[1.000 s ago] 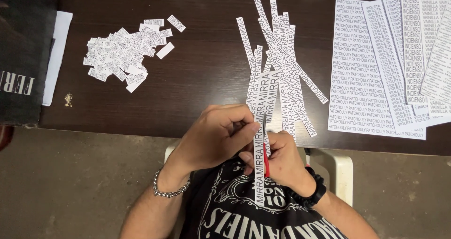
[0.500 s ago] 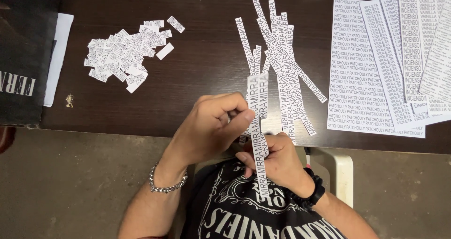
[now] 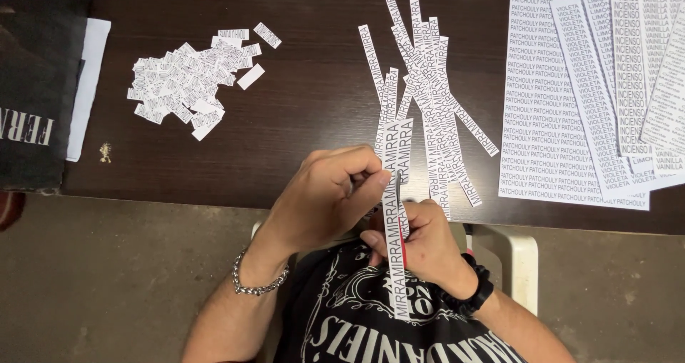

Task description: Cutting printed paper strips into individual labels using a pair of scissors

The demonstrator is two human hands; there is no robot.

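My left hand (image 3: 325, 195) pinches the top of a long white paper strip (image 3: 394, 242) printed with repeated dark words. The strip hangs down over my dark shirt. Just below it, my right hand (image 3: 421, 245) is closed around a red-handled cutting tool (image 3: 404, 252), probably scissors, with its blades hidden behind the strip. Both hands are at the near edge of the dark wooden table (image 3: 307, 113). A silver chain bracelet is on my left wrist, a black band on my right.
A bundle of several similar long strips (image 3: 428, 99) lies on the table just beyond my hands. A heap of small cut labels (image 3: 189, 81) is at the left. Printed sheets (image 3: 592, 92) overlap at the right. A dark book or box (image 3: 32, 92) sits at the far left.
My left hand has slid up the strip and pulled it higher toward the table edge. My right hand stays under it with the red tool.
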